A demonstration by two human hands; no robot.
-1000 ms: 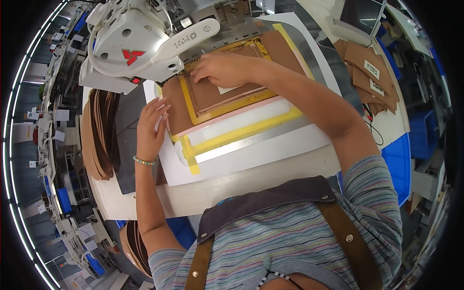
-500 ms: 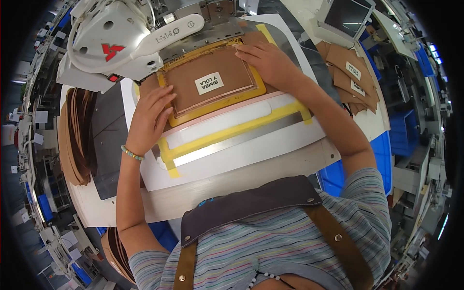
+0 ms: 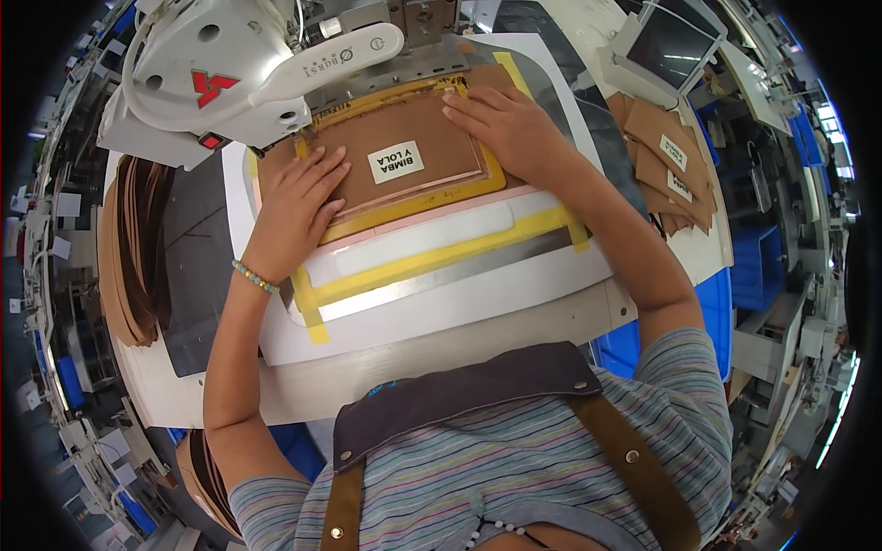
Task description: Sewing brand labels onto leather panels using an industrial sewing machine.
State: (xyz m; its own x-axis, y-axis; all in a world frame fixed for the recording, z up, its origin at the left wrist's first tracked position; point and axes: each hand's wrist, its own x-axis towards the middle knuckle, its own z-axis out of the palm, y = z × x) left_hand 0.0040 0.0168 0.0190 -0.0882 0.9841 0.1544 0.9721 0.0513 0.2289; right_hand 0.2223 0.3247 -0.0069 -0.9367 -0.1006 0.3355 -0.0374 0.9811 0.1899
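The brown panel [image 3: 441, 129] lay on the far middle of the table [image 3: 588, 309], inside a yellow frame [image 3: 418, 208], with a white label [image 3: 395, 163] on its face. The left hand [image 3: 299, 197] lay palm down across the frame's left side, fingers a little spread, tips on the panel's left part. The right hand [image 3: 519, 136] came in from the right, fingers stretched out and loosely side by side, tips at the panel's far right corner. Neither hand seemed to pinch anything, though the right thumb was hard to make out, and how firmly either pressed could not be told.

The likeliest fault seemed a crooked panel: uneven pressure from the two sides might have turned it within the frame or lifted one corner over the border. Its near edge had no hand on it, so it could have risen there. A sideways rub might also have caught the label, had its edge been loose.

The white machine [image 3: 184, 83] stood just beyond the left fingertips; any movement of its head with the hand that close could have caught a finger. The bracelet [image 3: 254, 275] on the left wrist might have snagged the yellow tape [image 3: 441, 261] if dragged rightward.
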